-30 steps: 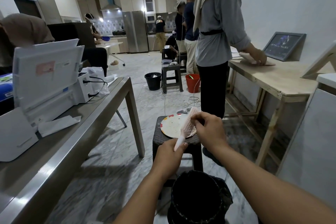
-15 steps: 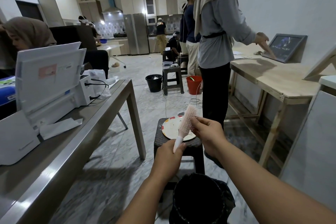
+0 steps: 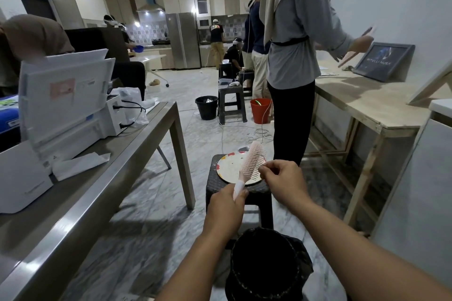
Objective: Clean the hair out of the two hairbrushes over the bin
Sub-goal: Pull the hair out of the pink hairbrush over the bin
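Head view: left hand (image 3: 228, 205) closed round the handle of the pink brush (image 3: 250, 164), held tilted above the stool (image 3: 215, 188) and its plate (image 3: 226, 167). Right hand (image 3: 283, 184) pinched narrow at the bristles; hair not discernible. Pull strands along the bristles, then drop into the bin (image 3: 265, 266), directly below the forearms. Open floor left; a bystander stands near the stool's far right corner. Second brush not seen.

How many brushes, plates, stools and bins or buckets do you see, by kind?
Brushes: 1, pink brush
Plates: 1, plate
Stools: 3, near stool, middle stool, far stool
Bins or buckets: 3, near bin, black bucket, red bucket
Total: 8
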